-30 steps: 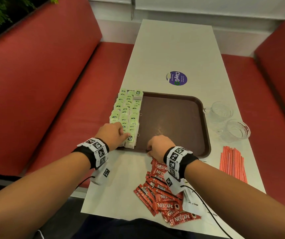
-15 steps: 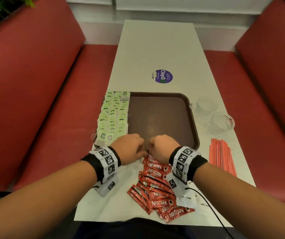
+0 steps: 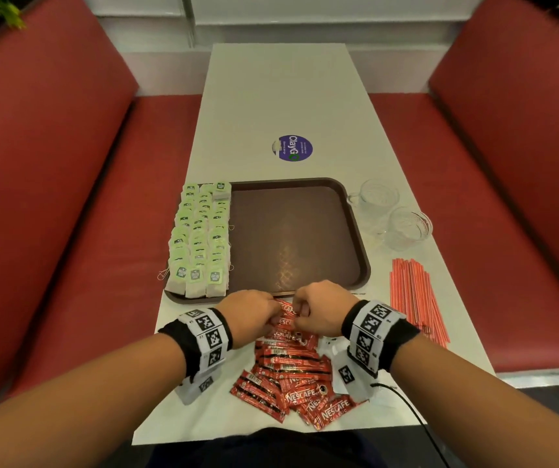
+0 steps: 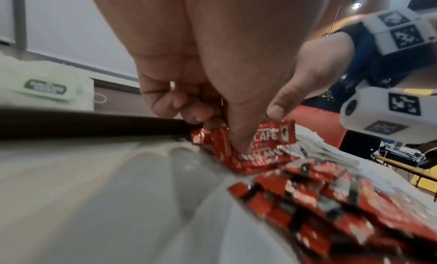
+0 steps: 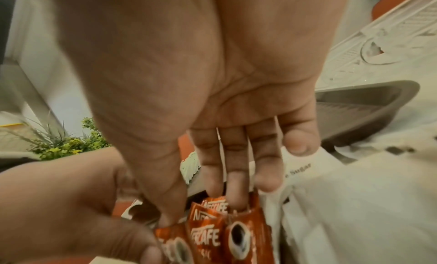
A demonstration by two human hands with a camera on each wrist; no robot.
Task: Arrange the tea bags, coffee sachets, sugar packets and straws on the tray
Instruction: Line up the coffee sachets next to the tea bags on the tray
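Note:
Red coffee sachets (image 3: 291, 363) lie heaped on the white table just in front of the brown tray (image 3: 361, 238). My left hand (image 3: 254, 314) and right hand (image 3: 318, 309) meet over the pile's far end, and each pinches sachets (image 4: 267, 137) (image 5: 212, 230) there. Rows of green tea bags (image 3: 200, 238) fill the tray's left side. White sugar packets (image 5: 331, 202) lie under my right wrist. Red straws (image 3: 413, 295) lie in a bundle on the table right of the tray.
Two clear glass cups (image 3: 374, 197) (image 3: 406, 228) stand right of the tray's far corner. A purple round sticker (image 3: 292, 148) is on the table beyond the tray. Red benches (image 3: 52, 204) run along both sides of the table.
My left hand left the tea bags and came right to the sachet pile. My right hand drew back from the tray's near edge onto the sachets. Both now pinch sachets.

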